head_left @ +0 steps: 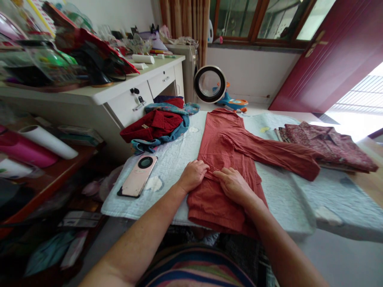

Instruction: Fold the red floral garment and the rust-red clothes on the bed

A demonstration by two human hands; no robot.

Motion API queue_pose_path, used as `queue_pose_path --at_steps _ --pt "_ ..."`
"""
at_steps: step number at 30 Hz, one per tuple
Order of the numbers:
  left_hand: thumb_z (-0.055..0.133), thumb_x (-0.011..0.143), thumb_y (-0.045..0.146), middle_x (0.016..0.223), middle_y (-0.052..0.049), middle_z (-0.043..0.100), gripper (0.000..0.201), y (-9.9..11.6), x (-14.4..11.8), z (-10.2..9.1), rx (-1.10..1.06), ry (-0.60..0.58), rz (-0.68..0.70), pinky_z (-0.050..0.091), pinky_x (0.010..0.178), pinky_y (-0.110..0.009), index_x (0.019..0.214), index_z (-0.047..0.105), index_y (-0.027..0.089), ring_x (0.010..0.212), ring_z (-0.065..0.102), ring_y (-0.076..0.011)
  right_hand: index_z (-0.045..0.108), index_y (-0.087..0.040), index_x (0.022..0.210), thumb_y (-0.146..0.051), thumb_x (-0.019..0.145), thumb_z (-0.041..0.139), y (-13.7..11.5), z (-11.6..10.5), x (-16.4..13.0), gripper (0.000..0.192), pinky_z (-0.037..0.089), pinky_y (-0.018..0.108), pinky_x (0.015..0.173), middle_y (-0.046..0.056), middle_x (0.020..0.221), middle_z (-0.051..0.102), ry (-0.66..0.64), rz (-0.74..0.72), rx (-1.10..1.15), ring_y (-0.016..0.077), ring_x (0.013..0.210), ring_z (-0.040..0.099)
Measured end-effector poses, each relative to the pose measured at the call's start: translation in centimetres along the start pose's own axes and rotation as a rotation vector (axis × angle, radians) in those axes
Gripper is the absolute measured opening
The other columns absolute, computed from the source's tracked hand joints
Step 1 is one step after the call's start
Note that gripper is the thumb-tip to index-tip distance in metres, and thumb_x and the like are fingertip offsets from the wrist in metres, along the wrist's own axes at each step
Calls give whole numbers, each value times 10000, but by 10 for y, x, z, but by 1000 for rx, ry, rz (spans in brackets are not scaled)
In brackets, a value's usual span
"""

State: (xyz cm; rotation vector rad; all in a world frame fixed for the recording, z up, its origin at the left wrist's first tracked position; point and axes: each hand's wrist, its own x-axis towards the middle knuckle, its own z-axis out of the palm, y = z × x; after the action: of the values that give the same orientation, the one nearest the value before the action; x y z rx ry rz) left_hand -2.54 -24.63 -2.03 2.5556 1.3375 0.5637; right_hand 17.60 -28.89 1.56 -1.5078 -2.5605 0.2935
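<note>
While both hands, left hand (pixel 193 174) and right hand (pixel 235 184), are pressed flat and unclenched on it, the rust-red garment (pixel 230 151) is spread lengthwise on the quilted worktop (pixel 173 159), one sleeve stretched rightward.

My one view comes from my head, looking forward and down, close over my left hand (pixel 193 174) and right hand (pixel 235 185), the window wall far beyond them.
</note>
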Motion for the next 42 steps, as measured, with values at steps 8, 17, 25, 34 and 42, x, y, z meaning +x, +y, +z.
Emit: queue_pose_path --at_steps 8,17,25,34,42 --pt "565 897 211 1099 -44 638 304 -1 -3 -2 -2 -2 -25 472 879 -345 1189 649 210 985 569 -205 574 -298 1346 -185 901 452 -5 0 12 475 343 327 783 91 995 611 -132 12 -141 221 894 544" --pt "584 875 201 1107 -47 646 320 -6 2 -3 -35 -38 -15 485 905 -330 1184 667 198 983 587 -196 665 -276 1239 -175 896 472 0 -10 -11 406 373 335 839 93 1030 605 -114 -12 -101 226 958 527" --pt "608 849 192 1109 -67 648 325 -7 7 -7 -72 -82 -38 492 928 -333 1166 680 183 1001 607 -206 691 -220 1182 -158 905 462 1 -11 -31 365 406 323 926 88 1119 627 -60 -13 -19 203 1016 554" --pt "524 851 72 1038 -40 676 287 -20 10 2 -328 -7 -44 478 941 -283 1029 719 186 991 620 -156 712 -161 918 -155 927 449 -11 -28 2 264 405 279 766 90 921 677 -183 87 -167 183 833 607" --pt "518 892 147 1071 -40 675 285 -18 2 5 -140 61 5 449 936 -370 1110 686 218 1011 564 -193 709 -195 1042 -191 970 437 -14 7 22 281 379 301 824 89 1023 635 -27 -43 -70 199 934 522"
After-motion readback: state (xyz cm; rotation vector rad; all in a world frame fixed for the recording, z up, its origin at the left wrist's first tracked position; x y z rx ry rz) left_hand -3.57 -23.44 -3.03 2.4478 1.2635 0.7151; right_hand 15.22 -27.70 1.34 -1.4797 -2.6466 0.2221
